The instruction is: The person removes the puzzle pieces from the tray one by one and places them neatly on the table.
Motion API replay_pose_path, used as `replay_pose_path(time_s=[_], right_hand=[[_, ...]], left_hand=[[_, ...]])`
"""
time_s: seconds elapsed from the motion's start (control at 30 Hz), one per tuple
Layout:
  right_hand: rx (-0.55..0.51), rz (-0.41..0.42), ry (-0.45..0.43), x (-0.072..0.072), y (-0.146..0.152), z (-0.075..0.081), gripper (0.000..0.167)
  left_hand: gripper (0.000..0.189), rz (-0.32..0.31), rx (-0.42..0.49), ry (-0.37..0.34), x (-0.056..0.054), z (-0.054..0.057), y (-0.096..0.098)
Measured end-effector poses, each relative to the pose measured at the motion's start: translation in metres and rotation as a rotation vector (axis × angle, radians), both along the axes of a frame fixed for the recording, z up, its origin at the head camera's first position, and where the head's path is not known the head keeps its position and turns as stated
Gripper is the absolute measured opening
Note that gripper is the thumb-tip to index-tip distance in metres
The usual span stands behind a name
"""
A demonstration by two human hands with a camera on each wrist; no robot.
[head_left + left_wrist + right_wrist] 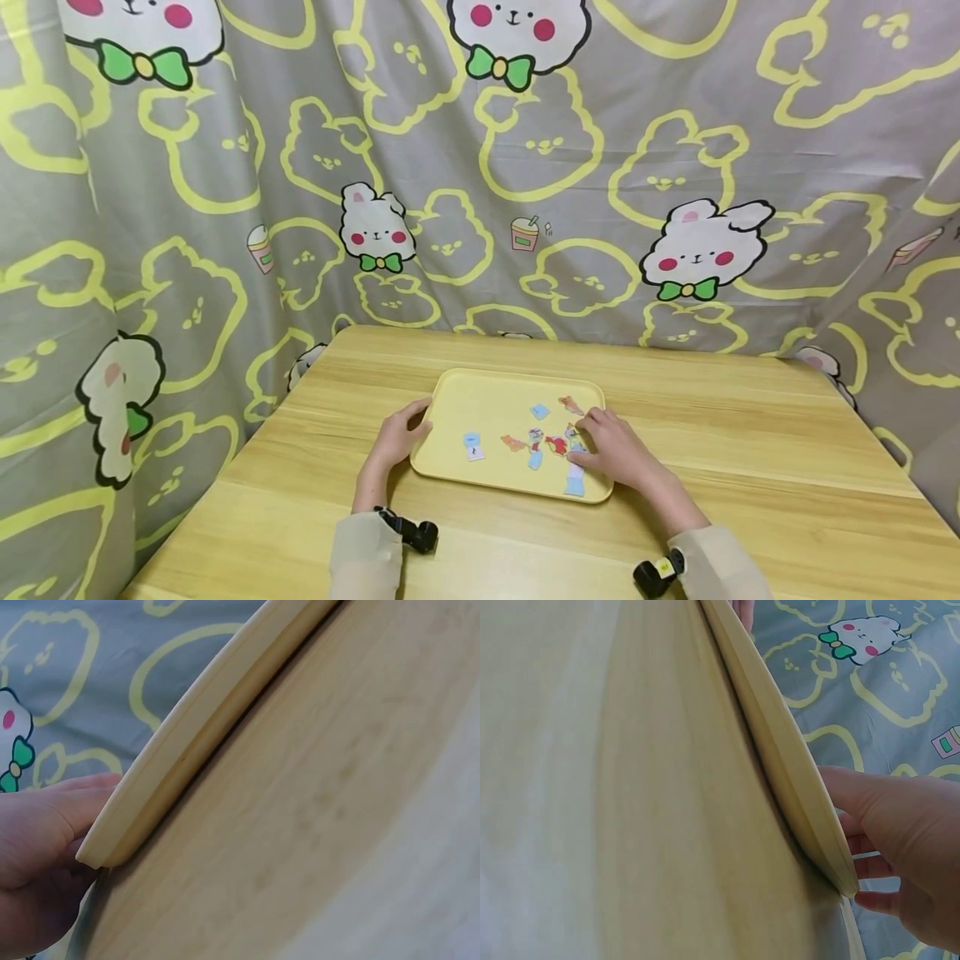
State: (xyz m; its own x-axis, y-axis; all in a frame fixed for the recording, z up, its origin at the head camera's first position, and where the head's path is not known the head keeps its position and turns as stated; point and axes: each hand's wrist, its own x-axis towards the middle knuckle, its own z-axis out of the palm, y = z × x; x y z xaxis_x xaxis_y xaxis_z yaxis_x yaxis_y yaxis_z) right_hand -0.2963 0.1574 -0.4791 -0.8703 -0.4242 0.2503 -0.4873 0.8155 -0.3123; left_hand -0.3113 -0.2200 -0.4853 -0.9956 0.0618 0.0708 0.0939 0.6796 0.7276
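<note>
A yellow tray (480,392) lies on the table, bearing several small flat printed cut-out pieces. My left hand (397,433) rests against its left rim, thumb and fingers apart; in the left wrist view that hand (37,840) is beside the tray's corner. Over the right end reaches my right hand (618,446), its thumb and fingers spread around blue and pink pieces (576,479). Whether its fingertips touch them is hard to tell. A red piece (557,445) lies just left of the thumb. The right wrist view shows the hand (907,840) across the rim, its pieces hidden.
An orange piece (513,443), a light-blue piece (539,411) and a blue-and-white piece (473,447) lie apart on the tray. The wooden table (750,450) reaches back to a grey curtain (480,167) with rabbit prints.
</note>
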Motion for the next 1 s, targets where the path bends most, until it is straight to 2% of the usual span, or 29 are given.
replay_pose_path(time_s=[0.27,0.63,1.0], right_hand=[[-0.002,-0.046,-0.007,-0.0002,-0.0007,-0.0013,0.054],[0.012,-0.052,0.053,-0.0011,-0.0004,-0.0011,0.053],[-0.06,-0.062,0.031,-0.0016,0.0002,-0.0023,0.055]], left_hand=[[0.048,-0.001,0.006,0.014,-0.0006,-0.0011,0.0017],[0.047,0.009,0.023,0.018,-0.0025,-0.0063,-0.0001],[0.046,0.008,0.026,0.029,-0.0027,-0.0069,-0.0007]])
